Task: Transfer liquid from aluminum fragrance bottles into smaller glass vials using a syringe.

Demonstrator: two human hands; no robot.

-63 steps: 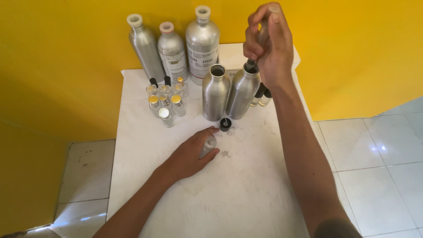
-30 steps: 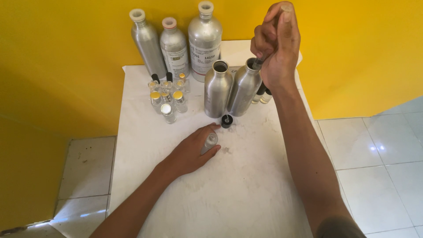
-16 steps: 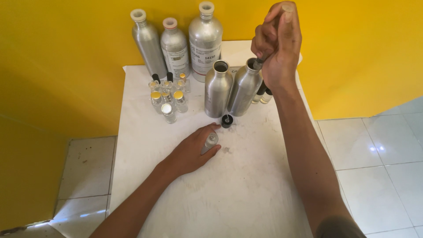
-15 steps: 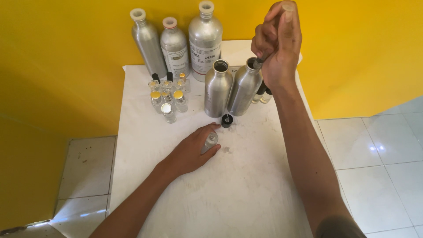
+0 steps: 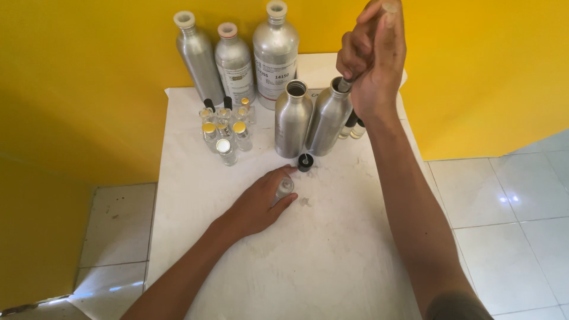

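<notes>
My left hand [image 5: 258, 204] rests on the white table [image 5: 332, 255] and grips a small clear glass vial [image 5: 285, 187] between thumb and fingers. My right hand [image 5: 373, 56] is raised and closed on a thin dropper [image 5: 344, 85] whose tip sits in the open mouth of a tilted aluminium bottle [image 5: 328, 121]. That bottle leans against an upright open aluminium bottle [image 5: 292, 121]. A small black cap [image 5: 305, 161] lies just in front of them, near my left fingertips.
Three capped aluminium bottles [image 5: 234, 62] stand at the back against the yellow wall. A cluster of several small vials [image 5: 225, 130] with gold and black caps sits to the left of the open bottles. Two more small vials [image 5: 354, 127] stand behind the tilted bottle. White floor tiles [image 5: 510, 201] lie to the right.
The view has shifted slightly. Both hands stay where they were: left on the vial, right at the tilted bottle's mouth.
</notes>
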